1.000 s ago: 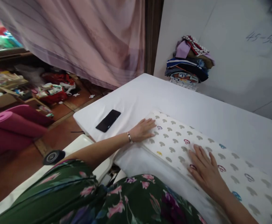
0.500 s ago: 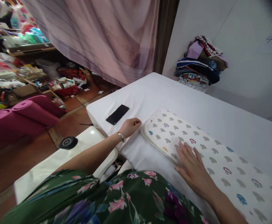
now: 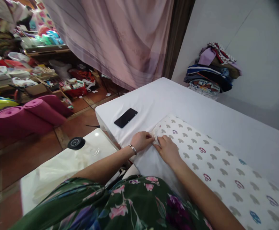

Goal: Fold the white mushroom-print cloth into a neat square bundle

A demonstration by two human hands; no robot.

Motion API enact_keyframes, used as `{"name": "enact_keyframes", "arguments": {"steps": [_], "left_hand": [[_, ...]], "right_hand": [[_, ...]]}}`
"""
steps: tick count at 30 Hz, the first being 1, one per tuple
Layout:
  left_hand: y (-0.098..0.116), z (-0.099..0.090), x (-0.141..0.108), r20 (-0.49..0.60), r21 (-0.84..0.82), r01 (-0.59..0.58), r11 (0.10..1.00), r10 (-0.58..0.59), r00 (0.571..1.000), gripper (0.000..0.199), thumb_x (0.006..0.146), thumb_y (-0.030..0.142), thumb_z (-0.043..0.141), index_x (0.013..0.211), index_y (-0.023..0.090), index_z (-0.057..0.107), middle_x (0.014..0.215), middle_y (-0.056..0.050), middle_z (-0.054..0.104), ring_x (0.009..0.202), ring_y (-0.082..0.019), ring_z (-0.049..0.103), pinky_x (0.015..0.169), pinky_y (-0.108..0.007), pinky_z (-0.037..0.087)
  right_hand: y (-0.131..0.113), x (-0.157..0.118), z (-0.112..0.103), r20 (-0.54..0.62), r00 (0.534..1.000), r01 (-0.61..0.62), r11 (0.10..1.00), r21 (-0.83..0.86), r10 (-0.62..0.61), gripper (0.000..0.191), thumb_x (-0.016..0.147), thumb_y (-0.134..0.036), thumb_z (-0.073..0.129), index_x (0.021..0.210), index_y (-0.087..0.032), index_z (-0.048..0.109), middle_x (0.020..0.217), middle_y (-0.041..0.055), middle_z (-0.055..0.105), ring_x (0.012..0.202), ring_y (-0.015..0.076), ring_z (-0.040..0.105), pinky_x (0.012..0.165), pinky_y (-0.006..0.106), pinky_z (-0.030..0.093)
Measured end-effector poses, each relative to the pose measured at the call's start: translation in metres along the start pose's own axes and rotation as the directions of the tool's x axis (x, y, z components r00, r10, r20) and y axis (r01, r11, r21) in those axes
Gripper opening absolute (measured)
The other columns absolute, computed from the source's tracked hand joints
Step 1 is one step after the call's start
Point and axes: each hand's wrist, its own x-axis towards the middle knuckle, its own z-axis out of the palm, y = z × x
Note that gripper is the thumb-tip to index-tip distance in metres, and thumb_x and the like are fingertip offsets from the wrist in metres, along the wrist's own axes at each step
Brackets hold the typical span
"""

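Across the white sheet (image 3: 197, 105), patterned cloth (image 3: 223, 163) is pinched at its near-left corner by left hand (image 3: 141, 141) and right hand (image 3: 168, 150) — flat pressing apparently replaced by edge handling.

Mostly Ones, Two Pairs

One left hand (image 3: 141, 141) and one right hand (image 3: 169, 150) make two. There is one mushroom-print cloth (image 3: 214, 156), one black phone (image 3: 125, 118), one bracelet (image 3: 133, 149), one round black object (image 3: 76, 143), one white-covered table (image 3: 189, 102), one pink curtain (image 3: 130, 41) and one clothes stack (image 3: 211, 72). Two pink rolls (image 3: 46, 110) show; the clutter (image 3: 34, 76) defies counting.
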Motion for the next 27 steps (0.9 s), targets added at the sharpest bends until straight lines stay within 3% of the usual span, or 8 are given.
{"name": "enact_keyframes", "arguments": {"steps": [10,14,17,20,23,27], "left_hand": [[0.007,0.002,0.003,-0.003,-0.079,0.085,0.993,-0.085,0.996,0.022,0.074,0.039,0.056,0.071,0.02,0.067,0.068,-0.001,0.066,0.064,-0.015,0.058,0.055,-0.023,0.036],[0.009,0.001,0.003,-0.038,-0.085,0.082,0.993,-0.085,0.996,0.017,0.071,0.033,0.056,0.07,0.019,0.066,0.067,-0.001,0.065,0.063,-0.015,0.056,0.055,-0.024,0.036],[0.009,0.002,0.004,-0.046,-0.086,0.076,0.993,-0.08,0.996,0.015,0.07,0.031,0.055,0.069,0.019,0.065,0.065,-0.001,0.064,0.061,-0.014,0.055,0.055,-0.024,0.036],[0.007,0.003,0.006,-0.036,-0.088,0.091,0.992,-0.094,0.995,0.014,0.069,0.03,0.055,0.067,0.019,0.064,0.063,-0.001,0.063,0.06,-0.014,0.054,0.055,-0.024,0.036],[0.006,0.004,0.007,-0.03,-0.09,0.117,0.989,-0.12,0.992,0.014,0.068,0.03,0.055,0.067,0.019,0.064,0.063,-0.001,0.062,0.06,-0.014,0.054,0.056,-0.024,0.037],[0.005,0.004,0.007,-0.028,-0.104,0.126,0.987,-0.129,0.991,0.015,0.068,0.031,0.055,0.066,0.019,0.064,0.062,-0.001,0.062,0.059,-0.014,0.054,0.055,-0.024,0.036]], "right_hand": [[0.015,0.0,0.005,-0.11,0.993,0.003,0.957,0.289,0.03,0.024,0.09,-0.031,0.038,0.087,-0.022,0.061,0.08,0.0017,0.059,0.078,0.0154,0.056,0.069,0.026,0.042],[0.015,-0.003,0.008,-0.185,0.98,0.0,0.924,0.381,0.077,0.025,0.089,-0.031,0.039,0.096,-0.02,0.061,0.083,0.0039,0.059,0.08,0.0172,0.056,0.073,0.028,0.044],[0.011,-0.005,0.011,-0.212,0.975,0.004,0.947,0.322,0.068,0.031,0.09,-0.031,0.037,0.111,-0.02,0.056,0.094,0.0067,0.061,0.087,0.0191,0.057,0.075,0.03,0.045],[0.003,-0.007,0.012,-0.156,0.987,-0.005,0.99,0.137,0.027,0.036,0.091,-0.032,0.036,0.122,-0.021,0.05,0.101,0.0081,0.06,0.087,0.0205,0.057,0.069,0.03,0.046],[-0.003,-0.007,0.012,-0.07,0.997,0.017,1.0,-0.022,-0.018,0.036,0.091,-0.034,0.037,0.122,-0.021,0.05,0.098,0.0081,0.058,0.086,0.0205,0.056,0.063,0.028,0.044],[-0.007,-0.004,0.011,-0.018,0.999,0.046,0.993,-0.11,-0.049,0.035,0.091,-0.033,0.039,0.122,-0.018,0.048,0.098,0.0086,0.056,0.087,0.0205,0.054,0.063,0.027,0.044]]}}
